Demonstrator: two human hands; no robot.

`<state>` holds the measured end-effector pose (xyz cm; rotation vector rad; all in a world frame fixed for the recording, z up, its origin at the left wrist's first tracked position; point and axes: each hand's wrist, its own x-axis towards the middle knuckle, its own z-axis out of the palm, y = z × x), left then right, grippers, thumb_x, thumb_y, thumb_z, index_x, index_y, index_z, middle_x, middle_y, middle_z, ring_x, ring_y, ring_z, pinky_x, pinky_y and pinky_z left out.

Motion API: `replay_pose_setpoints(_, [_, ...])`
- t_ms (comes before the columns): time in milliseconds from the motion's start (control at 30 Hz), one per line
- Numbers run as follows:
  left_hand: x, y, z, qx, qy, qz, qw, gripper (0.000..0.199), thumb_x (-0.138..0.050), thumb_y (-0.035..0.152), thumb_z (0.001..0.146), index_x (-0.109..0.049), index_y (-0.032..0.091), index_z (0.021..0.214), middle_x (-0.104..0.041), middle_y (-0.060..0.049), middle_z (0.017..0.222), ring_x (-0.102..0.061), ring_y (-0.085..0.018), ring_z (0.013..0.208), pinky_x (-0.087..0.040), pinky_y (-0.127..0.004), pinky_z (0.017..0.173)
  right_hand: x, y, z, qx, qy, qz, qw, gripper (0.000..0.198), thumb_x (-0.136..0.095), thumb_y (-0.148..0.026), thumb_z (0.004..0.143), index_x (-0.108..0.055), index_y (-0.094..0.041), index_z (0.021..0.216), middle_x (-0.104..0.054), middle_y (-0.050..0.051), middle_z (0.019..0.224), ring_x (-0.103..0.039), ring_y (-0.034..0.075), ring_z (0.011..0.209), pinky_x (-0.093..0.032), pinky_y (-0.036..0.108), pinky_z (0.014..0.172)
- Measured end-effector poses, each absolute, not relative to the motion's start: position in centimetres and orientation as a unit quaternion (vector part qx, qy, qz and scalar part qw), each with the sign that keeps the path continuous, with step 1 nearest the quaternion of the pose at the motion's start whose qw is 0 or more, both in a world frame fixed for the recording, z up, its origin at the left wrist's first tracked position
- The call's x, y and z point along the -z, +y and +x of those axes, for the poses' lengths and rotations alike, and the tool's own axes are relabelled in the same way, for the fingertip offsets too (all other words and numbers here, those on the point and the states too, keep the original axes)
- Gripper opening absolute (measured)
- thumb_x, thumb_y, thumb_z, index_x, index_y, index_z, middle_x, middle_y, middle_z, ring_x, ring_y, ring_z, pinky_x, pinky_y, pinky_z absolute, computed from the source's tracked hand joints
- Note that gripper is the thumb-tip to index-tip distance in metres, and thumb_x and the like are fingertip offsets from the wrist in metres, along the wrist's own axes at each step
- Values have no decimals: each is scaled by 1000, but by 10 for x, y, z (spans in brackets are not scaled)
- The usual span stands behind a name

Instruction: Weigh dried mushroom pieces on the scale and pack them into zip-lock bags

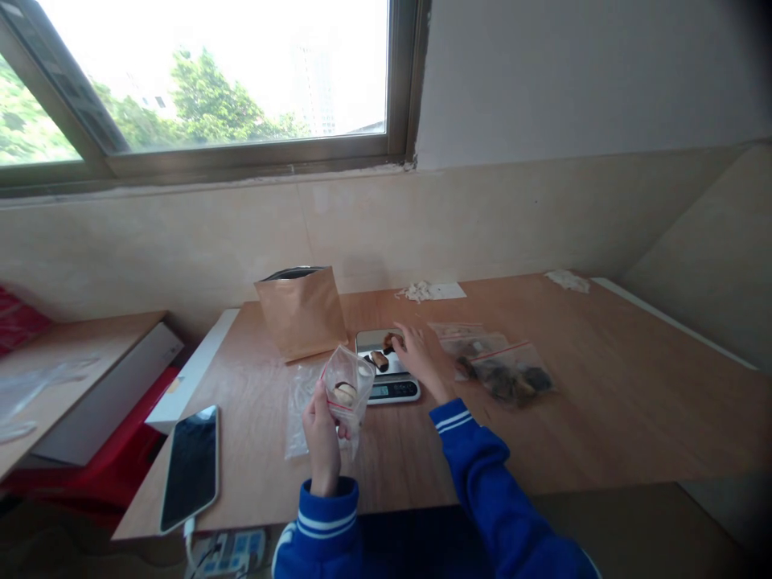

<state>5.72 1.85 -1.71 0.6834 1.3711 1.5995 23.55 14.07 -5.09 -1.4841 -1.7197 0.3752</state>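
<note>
Left hand (320, 422) pinches clear zip bag (360, 375), pale piece (345, 393) inside; right hand (415, 352), half-curled, at brown piece (388, 343) on scale (395, 391) on counter (398, 458), can't tell if gripped.

lone head-worn view, near tabletop (603, 386), facing forward and down, window (241, 88) beyond

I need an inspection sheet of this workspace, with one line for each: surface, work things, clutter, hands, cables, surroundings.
Surface: wooden table, partly covered.
Work things: scale, display lit; dark pieces on it; clear bag with a pale piece inside.
Clutter: brown pouch standing, mouth open; filled bags to the right; phone near the left edge.
Hands: left hand holds the clear bag; right hand at the dark pieces, grip unclear.
Cables: white cable plugged into the phone.
Surroundings: window beyond the table.
</note>
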Motion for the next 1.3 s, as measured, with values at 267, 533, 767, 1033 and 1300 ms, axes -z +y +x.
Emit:
replay_pose_setpoints(267, [17,18,54,-645,560,268,446,55,-57,66,75,-37,21,51,-33,8,37,-30,-6,30,-23,-18,29,68,152,236,-85,-696,-647,299,22,-56,-24,87,-65,-21,107,-70,9,108,-50,30,108,-30,46,93])
replay_pose_setpoints(533, [13,20,58,-642,555,295,439,54,-55,65,77,-36,21,53,-33,8,38,-32,-6,30,-25,-18,28,58,143,255,-122,-667,-614,405,15,-59,-22,80,-62,-18,95,-66,10,101,-58,25,100,-42,39,90])
replay_pose_setpoints(767, [14,22,61,-630,556,308,446,57,-56,70,73,-39,20,51,-36,7,37,-33,-6,30,-26,-18,29,4,106,237,-289,-624,-497,529,24,-56,-37,86,-48,-21,102,-65,5,94,-64,17,77,-51,32,71])
replay_pose_setpoints(1033, [15,21,69,-608,554,345,452,58,-54,71,75,-46,19,52,-39,5,37,-36,-7,30,-28,-19,30,-64,57,189,-285,-733,-496,368,15,-61,-34,86,-59,-22,93,-64,-1,72,-60,15,63,-44,25,58])
replay_pose_setpoints(1300, [15,22,56,-635,572,312,416,51,-53,61,79,-38,21,51,-36,7,38,-36,-8,32,-30,-20,33,-32,87,198,-139,-725,-499,453,23,-40,-31,99,-60,-21,102,-64,8,103,-61,21,100,-46,33,90])
